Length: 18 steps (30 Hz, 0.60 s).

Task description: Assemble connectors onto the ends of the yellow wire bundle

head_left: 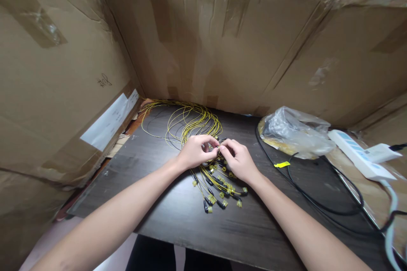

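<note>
My left hand is closed in a pinch over a bunch of thin yellow wires. Its fingertips meet those of my right hand, also pinched, around a small connector that the fingers largely cover. Below and between the hands lie several wire ends with black plugs and clear yellow caps, spread on the dark table. From the hands the wires run back in loose loops toward the cardboard wall.
A crumpled clear plastic bag lies at the back right. Beside it are a white power strip and a looping black cable with a yellow tag. Cardboard walls enclose the dark table at the back and sides.
</note>
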{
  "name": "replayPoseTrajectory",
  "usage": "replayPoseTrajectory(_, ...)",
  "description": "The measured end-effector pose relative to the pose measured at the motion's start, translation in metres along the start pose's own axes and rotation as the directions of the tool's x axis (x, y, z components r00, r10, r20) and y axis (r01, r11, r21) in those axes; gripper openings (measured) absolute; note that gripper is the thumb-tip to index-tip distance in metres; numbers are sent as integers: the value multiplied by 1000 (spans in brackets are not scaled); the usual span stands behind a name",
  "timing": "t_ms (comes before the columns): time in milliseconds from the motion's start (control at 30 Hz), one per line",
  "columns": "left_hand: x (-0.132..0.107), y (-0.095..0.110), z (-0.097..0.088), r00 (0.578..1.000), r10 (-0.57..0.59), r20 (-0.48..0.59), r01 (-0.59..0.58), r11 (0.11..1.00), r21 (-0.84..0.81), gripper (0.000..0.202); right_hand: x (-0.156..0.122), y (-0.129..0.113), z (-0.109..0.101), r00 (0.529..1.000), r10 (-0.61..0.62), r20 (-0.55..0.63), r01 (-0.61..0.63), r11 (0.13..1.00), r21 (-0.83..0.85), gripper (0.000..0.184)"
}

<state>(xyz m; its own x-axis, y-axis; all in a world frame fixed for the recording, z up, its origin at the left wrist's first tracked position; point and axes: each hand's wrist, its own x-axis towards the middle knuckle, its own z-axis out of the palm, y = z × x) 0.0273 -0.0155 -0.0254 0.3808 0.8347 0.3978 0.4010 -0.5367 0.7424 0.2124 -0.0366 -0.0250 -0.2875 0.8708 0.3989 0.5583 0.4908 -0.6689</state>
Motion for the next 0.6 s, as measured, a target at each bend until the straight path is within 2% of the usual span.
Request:
replayPoseTrajectory(200, 0, 2, 0, 1000, 6, 0, -6, 1000, -1, 12, 1, -1, -1, 1000, -9, 8, 9, 1000, -21, 34)
replayPoseTrajectory(300, 0, 2, 0, 1000, -7, -1, 7, 1000, -13, 12, 1, -1, -1, 1000, -3, 9, 3, 1000, -3, 32)
replayPoseTrajectory(467, 0, 2, 0, 1000, -28, 4, 28, 999, -25, 12, 0, 1, 0, 1000, 7, -26, -6, 999, 44, 18)
replayPoseTrajectory(600, 0, 2, 0, 1000, -2, 6, 2, 1000, -26, 12, 1, 1, 1, 1000, -14, -23, 15, 1000, 8, 25)
